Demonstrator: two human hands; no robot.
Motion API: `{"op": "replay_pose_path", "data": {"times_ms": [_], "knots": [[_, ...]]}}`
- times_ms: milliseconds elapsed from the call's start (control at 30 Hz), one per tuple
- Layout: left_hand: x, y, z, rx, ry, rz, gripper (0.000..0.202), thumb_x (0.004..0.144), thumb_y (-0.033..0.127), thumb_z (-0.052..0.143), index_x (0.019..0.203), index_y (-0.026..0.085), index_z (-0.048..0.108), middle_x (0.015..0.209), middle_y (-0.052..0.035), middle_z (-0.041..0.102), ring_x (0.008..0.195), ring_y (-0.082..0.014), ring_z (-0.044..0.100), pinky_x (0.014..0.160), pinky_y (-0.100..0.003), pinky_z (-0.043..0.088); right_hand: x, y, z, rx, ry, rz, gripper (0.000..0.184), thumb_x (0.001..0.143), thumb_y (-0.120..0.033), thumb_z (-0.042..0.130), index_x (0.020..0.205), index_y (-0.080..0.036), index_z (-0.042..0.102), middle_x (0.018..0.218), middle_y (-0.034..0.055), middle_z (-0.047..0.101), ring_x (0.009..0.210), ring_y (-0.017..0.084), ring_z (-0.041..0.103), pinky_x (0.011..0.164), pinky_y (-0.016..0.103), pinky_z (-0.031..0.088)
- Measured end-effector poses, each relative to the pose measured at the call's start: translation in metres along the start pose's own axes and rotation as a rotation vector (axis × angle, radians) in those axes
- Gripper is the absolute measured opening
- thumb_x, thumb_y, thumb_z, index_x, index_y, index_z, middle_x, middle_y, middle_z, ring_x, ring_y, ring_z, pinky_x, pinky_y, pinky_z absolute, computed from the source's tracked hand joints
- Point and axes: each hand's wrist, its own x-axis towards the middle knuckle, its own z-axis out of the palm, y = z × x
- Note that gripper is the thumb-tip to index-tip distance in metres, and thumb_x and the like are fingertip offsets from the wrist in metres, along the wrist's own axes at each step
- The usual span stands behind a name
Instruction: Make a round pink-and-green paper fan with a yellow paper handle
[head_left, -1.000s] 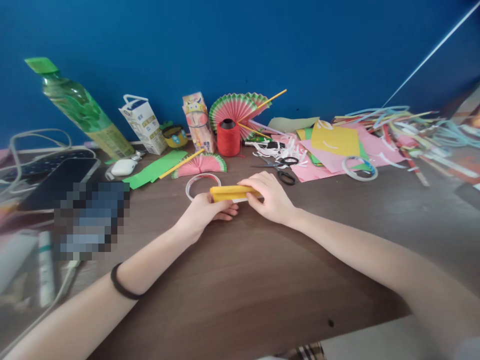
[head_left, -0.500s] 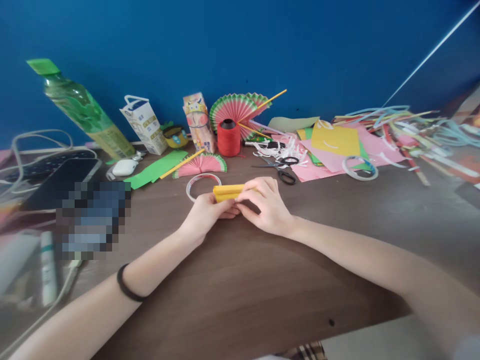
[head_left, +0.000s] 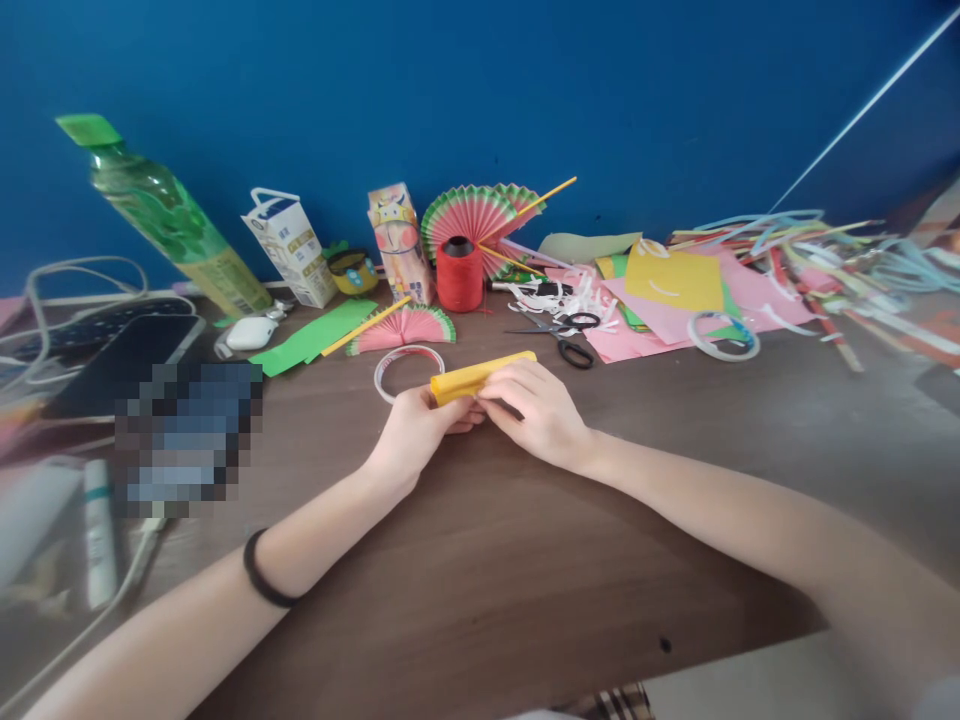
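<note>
A strip of yellow paper [head_left: 480, 374], curled or folded along its length, is held between both hands over the table. My left hand [head_left: 416, 430] grips its left end, thumb in front. My right hand [head_left: 536, 410] is closed on its right part, with fingers bent over the lower edge; its top edge shows above the knuckles. Just behind the left hand lies a roll of clear tape [head_left: 384, 376]. Black-handled scissors [head_left: 574, 352] lie beyond the right hand. A small pink and green paper fan [head_left: 405, 328] with a yellow stick lies behind the tape.
Along the blue wall stand a green bottle [head_left: 172, 220], a milk carton [head_left: 296, 255], a decorated box [head_left: 401, 245] and a red thread spool [head_left: 459, 280]. Coloured paper [head_left: 675, 275], a second tape roll [head_left: 722, 337] and strips lie right. Phones and cables lie left.
The yellow paper's right end has come up, so its upper edge now slants and shows above my right hand. My right fingers have slid lower along it.
</note>
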Motion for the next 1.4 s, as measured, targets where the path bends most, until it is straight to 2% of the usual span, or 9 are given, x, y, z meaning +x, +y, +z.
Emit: {"op": "replay_pose_path", "data": {"times_ms": [233,400,633,767,867,967,1033,1233,1400], "knots": [[-0.0023,0.0002,0.0023,0.031,-0.001,0.036,0.012,0.067,0.015,0.067,0.079,0.013,0.069,0.072,-0.0019,0.071,0.066,-0.0116,0.065,0.073,-0.025,0.053,0.0023,-0.0028,0.0003,-0.099,-0.003,-0.042,0.022,0.085,-0.017,0.045,0.065,-0.022,0.051,0.068,0.0027,0.061,0.069,0.017,0.055,0.064,0.031,0.041],[-0.0027,0.0003,0.0027,0.033,-0.004,0.040,0.014,0.065,0.014,0.066,0.079,0.012,0.069,0.070,-0.0020,0.071,0.066,-0.0128,0.065,0.073,-0.026,0.053,0.0017,-0.0036,0.0005,-0.091,0.074,-0.039,0.016,0.082,-0.012,0.047,0.069,-0.021,0.050,0.069,0.0032,0.060,0.069,0.017,0.055,0.064,0.030,0.041],[-0.0019,0.0007,0.0017,0.035,-0.011,0.030,0.015,0.065,0.017,0.067,0.079,0.011,0.068,0.068,-0.0026,0.071,0.065,-0.0117,0.065,0.070,-0.024,0.053,0.0011,-0.0018,0.0014,0.008,0.097,-0.015,0.011,0.083,-0.014,0.049,0.073,-0.020,0.051,0.073,0.0038,0.060,0.072,0.016,0.055,0.066,0.029,0.042],[-0.0003,-0.0004,0.0012,0.024,-0.018,0.020,0.013,0.066,0.014,0.066,0.078,0.011,0.068,0.065,-0.0011,0.070,0.060,-0.0099,0.064,0.066,-0.022,0.053,0.0011,-0.0013,0.0005,0.035,0.061,0.040,0.011,0.085,-0.017,0.048,0.075,-0.019,0.053,0.075,0.0036,0.062,0.073,0.017,0.055,0.068,0.031,0.042],[0.0002,-0.0011,0.0011,0.016,-0.014,0.008,0.011,0.066,0.013,0.067,0.077,0.011,0.067,0.063,-0.0006,0.069,0.059,-0.0095,0.064,0.064,-0.021,0.053,0.0010,0.0000,-0.0016,0.011,0.041,0.103,0.010,0.084,-0.020,0.049,0.088,-0.017,0.058,0.088,0.0066,0.064,0.085,0.020,0.055,0.077,0.035,0.041],[0.0002,-0.0013,0.0001,0.031,-0.013,-0.004,0.010,0.068,0.013,0.066,0.077,0.010,0.067,0.064,-0.0010,0.069,0.059,-0.0096,0.064,0.064,-0.021,0.054,0.0014,0.0015,-0.0035,0.012,-0.005,0.138,0.025,0.084,-0.022,0.049,0.107,-0.017,0.057,0.109,0.0085,0.062,0.105,0.023,0.051,0.087,0.038,0.038],[0.0004,-0.0013,-0.0011,0.044,-0.027,0.000,0.010,0.069,0.014,0.065,0.078,0.010,0.067,0.066,-0.0015,0.070,0.060,-0.0096,0.064,0.065,-0.021,0.054,0.0018,0.0019,-0.0039,0.032,-0.056,0.136,0.031,0.084,-0.023,0.048,0.114,-0.018,0.054,0.115,0.0078,0.060,0.114,0.023,0.047,0.093,0.038,0.035],[0.0004,-0.0015,-0.0041,0.085,-0.052,0.050,0.008,0.072,0.015,0.063,0.079,0.011,0.065,0.068,-0.0014,0.069,0.060,-0.0097,0.064,0.064,-0.022,0.054,0.0013,0.0015,-0.0046,-0.013,-0.171,0.137,0.033,0.087,-0.028,0.044,0.115,-0.015,0.054,0.105,0.0094,0.063,0.103,0.023,0.051,0.088,0.037,0.035],[0.0006,-0.0013,-0.0050,0.158,-0.069,0.054,0.015,0.071,0.021,0.066,0.081,0.010,0.064,0.070,-0.0027,0.069,0.062,-0.0111,0.065,0.064,-0.023,0.055,0.0012,0.0012,-0.0042,-0.054,-0.194,0.129,0.032,0.088,-0.028,0.044,0.114,-0.014,0.055,0.100,0.0092,0.061,0.099,0.022,0.050,0.083,0.035,0.035]]}}
